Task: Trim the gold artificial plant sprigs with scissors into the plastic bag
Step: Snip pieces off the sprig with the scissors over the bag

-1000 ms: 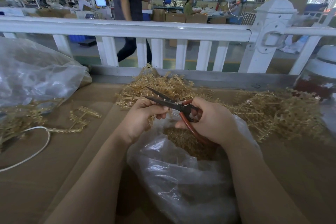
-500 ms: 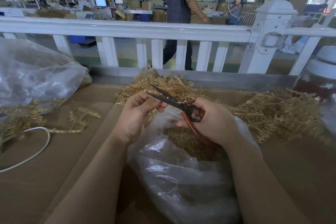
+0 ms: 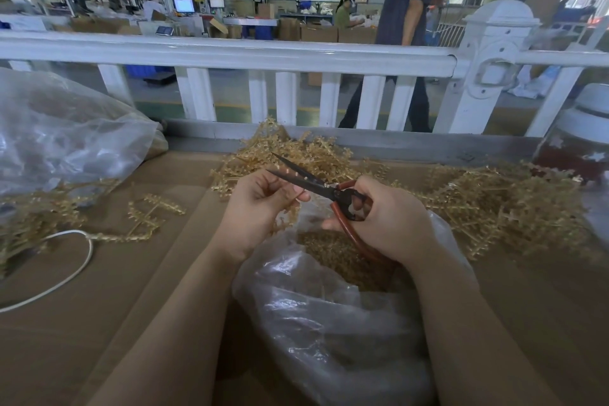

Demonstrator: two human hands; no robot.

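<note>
Plastic bag point(image 3: 329, 316), clear, crumpled, mouth open, near centre on the brown table point(image 3: 115, 290); it holds a heap of small gold trimmings point(image 3: 333, 257) under my hands. Second clear bag point(image 3: 66, 135), far left, with gold pieces dimly visible inside; I cannot tell how many.

Scissors point(image 3: 316, 186): dark blades, red-brown loop handles, long axis running from the handles at right to the tips at far left. Blades are parted, tips up and away from me, over the far edge of the bag's mouth.

Right hand point(image 3: 392, 221): curled round the scissor handles, gripping them, just right of the blades.

Left hand point(image 3: 260, 208): fingers curled, pinching a gold sprig point(image 3: 286, 214) that hangs down from the fingers toward the bag's mouth. The blades cross just above these fingers; whether metal touches the sprig I cannot tell.

Gold sprigs, untrimmed: one pile point(image 3: 296, 155) far centre behind the hands, a larger pile point(image 3: 494, 204) to the right, loose pieces point(image 3: 148, 214) at left.

White cable point(image 3: 66, 270) looped on the table, near left.

White railing point(image 3: 230, 53) along the far edge of the table; a person point(image 3: 408, 10) stands beyond it.
</note>
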